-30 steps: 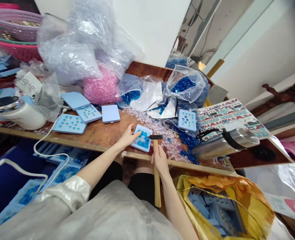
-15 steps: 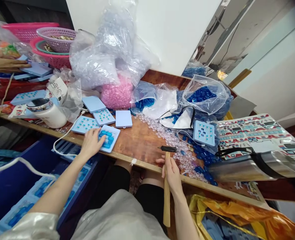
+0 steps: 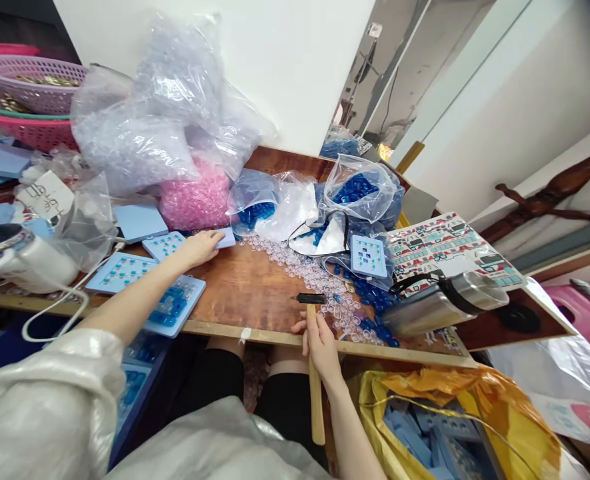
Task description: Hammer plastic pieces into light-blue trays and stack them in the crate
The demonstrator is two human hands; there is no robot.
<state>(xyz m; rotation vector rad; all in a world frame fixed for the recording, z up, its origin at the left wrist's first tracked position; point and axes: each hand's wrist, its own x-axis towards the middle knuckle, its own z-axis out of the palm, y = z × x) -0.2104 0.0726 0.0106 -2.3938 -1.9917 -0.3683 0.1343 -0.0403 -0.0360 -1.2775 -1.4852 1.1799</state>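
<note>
My left hand [image 3: 201, 245] reaches far across the wooden table [image 3: 255, 287] and lies with fingers stretched on a plain pale blue tile [image 3: 225, 237] beside the pink bead bag [image 3: 195, 197]. A pale blue board filled with blue pieces [image 3: 173, 308] sits under my left forearm at the table's front edge. My right hand [image 3: 319, 343] is closed round the wooden handle of a small hammer [image 3: 313, 333], its black head resting by the clear rings [image 3: 315, 270] scattered on the table.
More pale blue boards [image 3: 119, 273] lie at the left beside a white appliance [image 3: 19, 257] with a cord. Bags of blue pieces [image 3: 359, 190] and a board [image 3: 368, 255] stand at the back right. A steel flask [image 3: 445, 303] lies right. An orange bag [image 3: 455, 413] holds blue boards.
My left hand slid the filled board from the middle to the left front edge, let it go, and now reaches to the plain tile further back. The hammer hand stayed put.
</note>
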